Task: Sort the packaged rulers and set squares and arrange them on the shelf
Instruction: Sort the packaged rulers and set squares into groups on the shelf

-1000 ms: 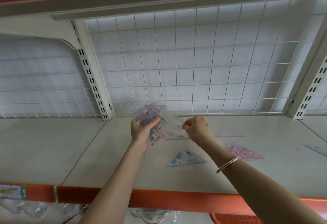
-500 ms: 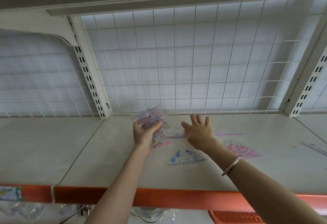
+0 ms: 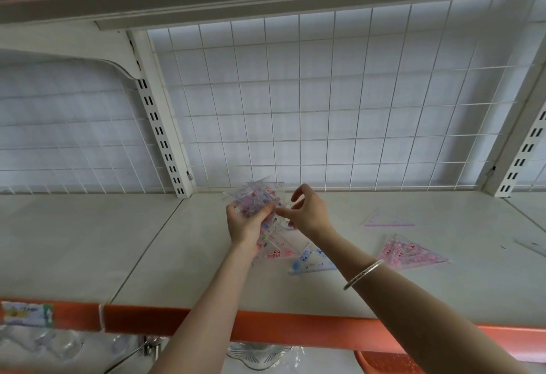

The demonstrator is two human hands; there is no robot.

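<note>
head view: sorting the bundle held over the shelf.
left hand [image 3: 248, 222] grasps a bundle of packaged set squares [image 3: 260, 196] above the shelf [image 3: 147, 255]; right hand [image 3: 307, 214] curls at its edge, grip unclear. next, i judge: peel off one packet and lay it by the blue set square [image 3: 313, 261] or pink set square [image 3: 410, 252] at 4 o'clock. red print is unreadable.

Pinks and blues on a white shelf [image 3: 88, 240]
There's the pink-printed set square [image 3: 410, 252], a blue-printed set square [image 3: 310, 262], orange shelf edge [image 3: 295, 329], silver bracelet [image 3: 363, 273].

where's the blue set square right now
Head view: the blue set square lies flat on the shelf, centre, left of the pink set square.
</note>
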